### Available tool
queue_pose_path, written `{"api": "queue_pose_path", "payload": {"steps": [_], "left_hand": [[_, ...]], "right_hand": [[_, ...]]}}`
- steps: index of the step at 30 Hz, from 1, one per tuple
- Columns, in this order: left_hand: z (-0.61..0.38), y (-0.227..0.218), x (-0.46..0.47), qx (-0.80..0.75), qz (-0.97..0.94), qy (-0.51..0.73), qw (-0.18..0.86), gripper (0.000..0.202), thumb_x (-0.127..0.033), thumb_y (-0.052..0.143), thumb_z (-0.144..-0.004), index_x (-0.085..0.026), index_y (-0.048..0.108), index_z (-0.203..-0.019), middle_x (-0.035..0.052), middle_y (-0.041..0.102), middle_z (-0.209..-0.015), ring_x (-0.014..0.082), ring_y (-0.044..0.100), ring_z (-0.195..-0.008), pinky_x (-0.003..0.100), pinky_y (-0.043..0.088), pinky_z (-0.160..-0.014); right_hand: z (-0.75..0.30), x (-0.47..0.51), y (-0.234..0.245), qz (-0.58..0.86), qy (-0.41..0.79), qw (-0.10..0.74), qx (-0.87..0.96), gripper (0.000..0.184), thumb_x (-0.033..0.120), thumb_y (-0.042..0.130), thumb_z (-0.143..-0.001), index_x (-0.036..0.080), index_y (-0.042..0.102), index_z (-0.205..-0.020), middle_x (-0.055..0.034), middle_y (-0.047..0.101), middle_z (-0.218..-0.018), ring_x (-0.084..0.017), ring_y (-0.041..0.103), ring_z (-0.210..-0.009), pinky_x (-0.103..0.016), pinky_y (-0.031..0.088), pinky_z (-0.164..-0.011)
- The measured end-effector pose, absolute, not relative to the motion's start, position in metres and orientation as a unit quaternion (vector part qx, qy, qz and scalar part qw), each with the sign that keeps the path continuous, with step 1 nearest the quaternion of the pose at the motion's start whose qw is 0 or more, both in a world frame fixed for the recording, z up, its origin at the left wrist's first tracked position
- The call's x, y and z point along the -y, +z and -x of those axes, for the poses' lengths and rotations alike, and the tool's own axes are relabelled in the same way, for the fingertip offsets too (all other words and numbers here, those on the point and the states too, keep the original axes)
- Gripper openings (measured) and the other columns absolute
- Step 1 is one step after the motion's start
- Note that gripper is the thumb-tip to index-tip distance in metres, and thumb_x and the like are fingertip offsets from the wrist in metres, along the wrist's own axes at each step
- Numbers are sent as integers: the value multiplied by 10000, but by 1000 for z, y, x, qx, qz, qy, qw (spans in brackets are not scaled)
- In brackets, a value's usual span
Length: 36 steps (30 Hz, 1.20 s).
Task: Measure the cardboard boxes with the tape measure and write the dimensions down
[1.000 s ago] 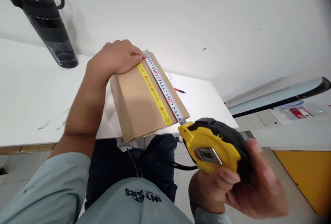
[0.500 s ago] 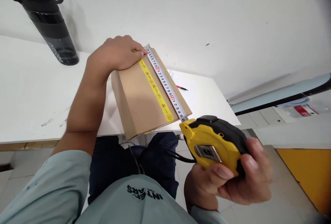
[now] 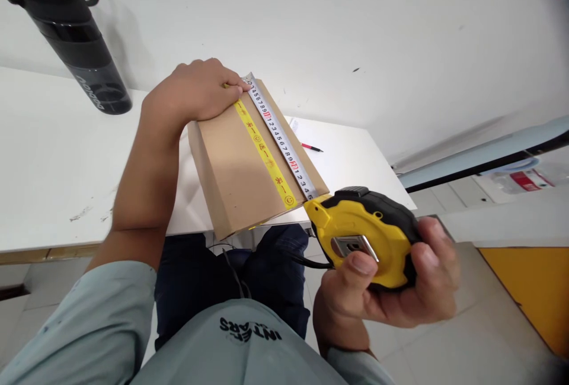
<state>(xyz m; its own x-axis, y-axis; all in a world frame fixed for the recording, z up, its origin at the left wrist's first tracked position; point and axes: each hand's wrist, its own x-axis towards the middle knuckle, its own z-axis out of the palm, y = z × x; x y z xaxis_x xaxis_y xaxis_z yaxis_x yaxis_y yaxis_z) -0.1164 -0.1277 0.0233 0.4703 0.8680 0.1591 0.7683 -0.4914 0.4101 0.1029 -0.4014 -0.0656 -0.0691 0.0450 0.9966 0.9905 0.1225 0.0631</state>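
A brown cardboard box (image 3: pixel 226 172) with a strip of yellow printed tape (image 3: pixel 265 157) lies at the table's near edge. Along its top runs the extended metal blade (image 3: pixel 281 138) of a tape measure, numbers facing up. My left hand (image 3: pixel 191 92) is closed over the box's far edge, with fingertips against the blade's end; some of its fingers are hidden. The yellow and black tape measure case (image 3: pixel 368 237) sits in my right hand (image 3: pixel 400 296), thumb on the metal clip side and fingers around the back. Its mouth is at the box's near right corner.
A dark water bottle (image 3: pixel 84 53) stands on the white table (image 3: pixel 66 166) at the left, near the wall (image 3: pixel 288 18). Behind the box lies a red and black pen (image 3: pixel 312 147). A plastic bottle with a red label (image 3: pixel 528 179) appears at far right.
My right hand has brought the tape measure case slightly up and left, close against the box's near corner, so less blade shows. My left hand stays at the far edge.
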Motion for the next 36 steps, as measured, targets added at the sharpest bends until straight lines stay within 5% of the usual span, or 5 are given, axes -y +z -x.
{"api": "queue_pose_path", "payload": {"steps": [19,30,36], "left_hand": [[116,25,130,-487,-846,164,143,475,-525,477,-1091,-373,776,-1428,-18,729,-1474,350,655,-1275,519,499,-1131],[115,26,131,-484,-848,168,137,446,-520,494,-1088,-416,784,-1410,-32,730,-1478,380,670,-1267,579,521,-1099],[114,25,131,-477,-848,180,148,444,-531,505,-1064,-438,792,-1389,-22,747,-1457,406,676,-1267,615,520,-1092]], "right_hand": [[-107,393,-71,428,-493,517,554,644,474,681,-926,312,626,-1547,-84,713,-1301,-340,701,-1229,-600,568,-1084],[-97,393,-72,474,-497,521,507,564,495,602,-976,395,620,-1530,-77,711,-1259,-322,722,-1119,-593,590,-1005],[-105,386,-74,419,-506,537,529,565,428,639,-964,280,653,-1509,-98,728,-1299,-331,706,-1233,-593,543,-1100]]}}
